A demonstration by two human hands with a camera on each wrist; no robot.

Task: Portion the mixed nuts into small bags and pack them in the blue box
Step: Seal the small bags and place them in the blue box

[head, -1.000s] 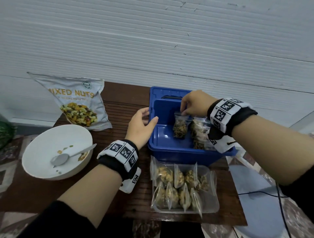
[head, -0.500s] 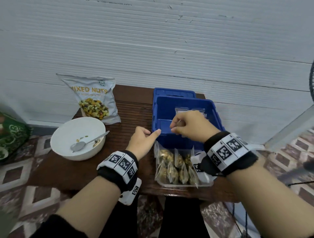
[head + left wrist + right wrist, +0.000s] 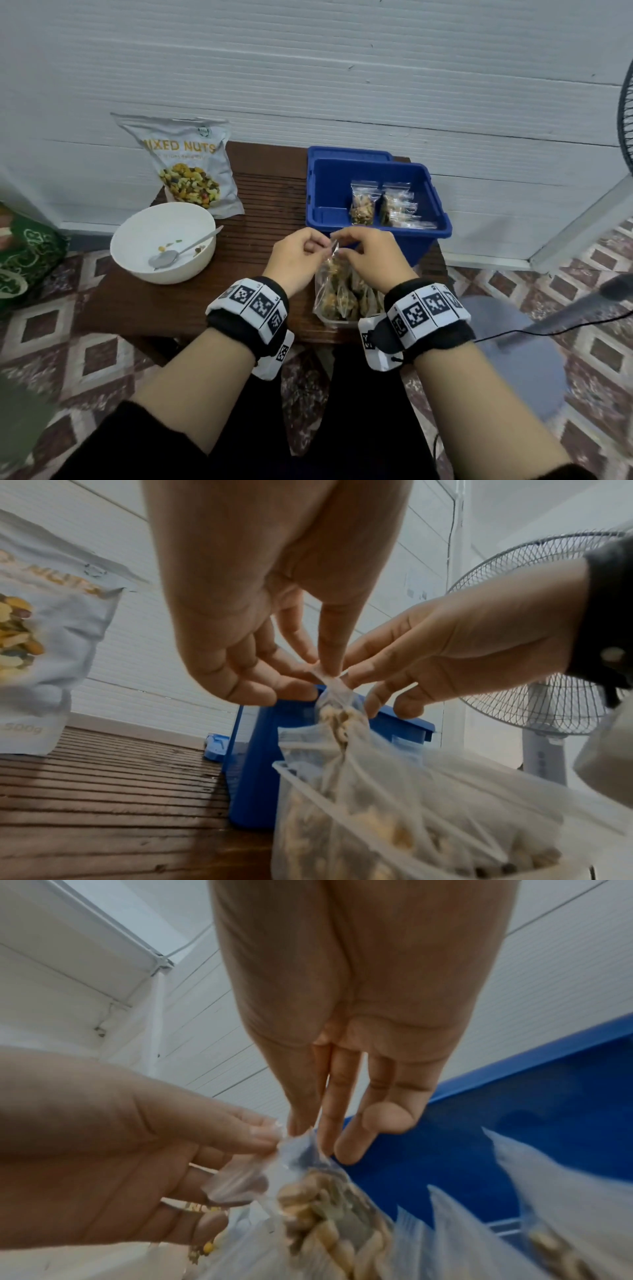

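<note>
Both hands meet in front of the blue box [image 3: 424,240], just above the clear tray [image 3: 330,320] of filled small bags. My left hand [image 3: 301,248] and my right hand [image 3: 363,251] pinch the top edge of one small bag of nuts [image 3: 334,267], also the small bag [image 3: 334,693] in the left wrist view and the small bag [image 3: 308,1185] in the right wrist view. It hangs lifted over the tray. Inside the blue box several filled bags [image 3: 363,205] stand at the right side.
A white bowl [image 3: 137,246] with a spoon [image 3: 178,253] and a few nuts sits at the table's left. The large mixed nuts pouch [image 3: 188,168] leans on the wall behind it. A standing fan [image 3: 548,642] is at the right, a grey stool [image 3: 520,349] beside the table.
My right hand left a bag in the blue box and came back to the tray. My left hand moved off the box rim. Both now pinch a new bag.
</note>
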